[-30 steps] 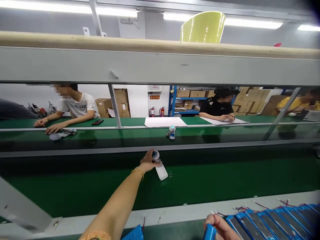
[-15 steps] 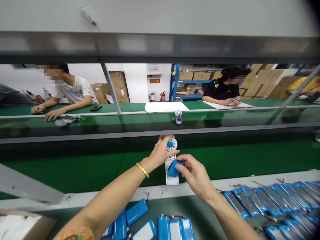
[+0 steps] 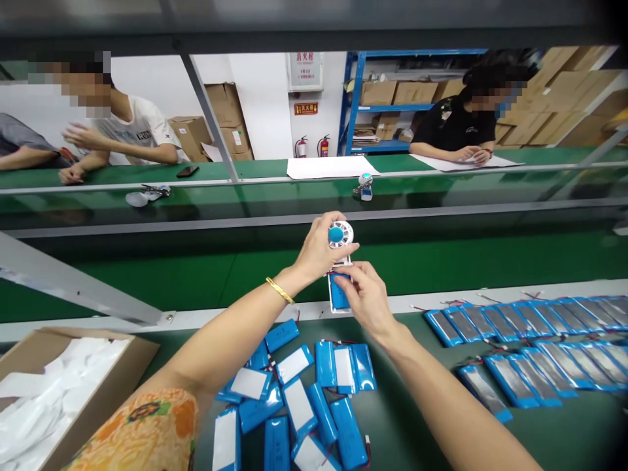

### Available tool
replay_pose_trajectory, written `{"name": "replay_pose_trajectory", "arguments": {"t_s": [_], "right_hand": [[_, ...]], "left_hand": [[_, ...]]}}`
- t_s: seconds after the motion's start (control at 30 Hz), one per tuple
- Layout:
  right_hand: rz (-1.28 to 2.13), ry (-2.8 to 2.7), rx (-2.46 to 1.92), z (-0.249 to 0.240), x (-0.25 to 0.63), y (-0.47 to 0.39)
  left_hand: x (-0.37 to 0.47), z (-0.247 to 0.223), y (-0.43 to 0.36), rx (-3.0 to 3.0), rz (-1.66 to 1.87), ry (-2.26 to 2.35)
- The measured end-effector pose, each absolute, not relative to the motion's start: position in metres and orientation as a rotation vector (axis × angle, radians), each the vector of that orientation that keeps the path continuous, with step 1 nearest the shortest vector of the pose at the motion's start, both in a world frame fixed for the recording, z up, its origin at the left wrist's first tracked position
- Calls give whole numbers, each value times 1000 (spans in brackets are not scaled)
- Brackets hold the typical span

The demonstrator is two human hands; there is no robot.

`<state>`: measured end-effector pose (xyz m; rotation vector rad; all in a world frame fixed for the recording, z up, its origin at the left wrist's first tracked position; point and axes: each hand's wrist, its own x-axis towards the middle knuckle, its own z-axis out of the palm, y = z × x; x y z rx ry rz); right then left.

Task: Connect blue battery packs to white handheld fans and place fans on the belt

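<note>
My left hand (image 3: 321,248) is wrapped round the round head of a white device (image 3: 347,234) with a blue centre, held above the near edge of the green belt. A blue battery pack (image 3: 339,292) lies lengthwise in the device's open lower body. My right hand (image 3: 367,294) pinches the pack's upper right side, its fingers partly covering the pack. The device's inner wiring is mostly hidden by my fingers.
Loose blue batteries (image 3: 299,399) lie on the near table, with rows of batteries (image 3: 530,320) at right. A carton (image 3: 98,418) of white pieces stands left. Similar devices (image 3: 366,188) rest beyond. People sit across the belt (image 3: 275,261).
The battery pack has gone from tilted to lined up inside the device body. The view has tipped down, showing more of the near table. A person opposite at left has raised a hand.
</note>
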<state>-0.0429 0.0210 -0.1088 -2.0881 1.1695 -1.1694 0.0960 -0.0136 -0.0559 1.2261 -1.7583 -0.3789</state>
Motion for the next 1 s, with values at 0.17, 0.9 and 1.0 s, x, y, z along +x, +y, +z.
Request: {"name": "replay_pose_trajectory", "arguments": {"t_s": [0.17, 0.9, 1.0], "right_hand": [[-1068, 1223, -2171, -114, -58, 41], [-495, 1439, -2501, -139, -121, 83], [-514, 1705, -2355, -140, -131, 78]], "left_hand": [[116, -99, -45, 1528, -462, -1637], [73, -97, 125, 1921, -606, -2624], [62, -95, 121, 1952, -725, -2553]]}}
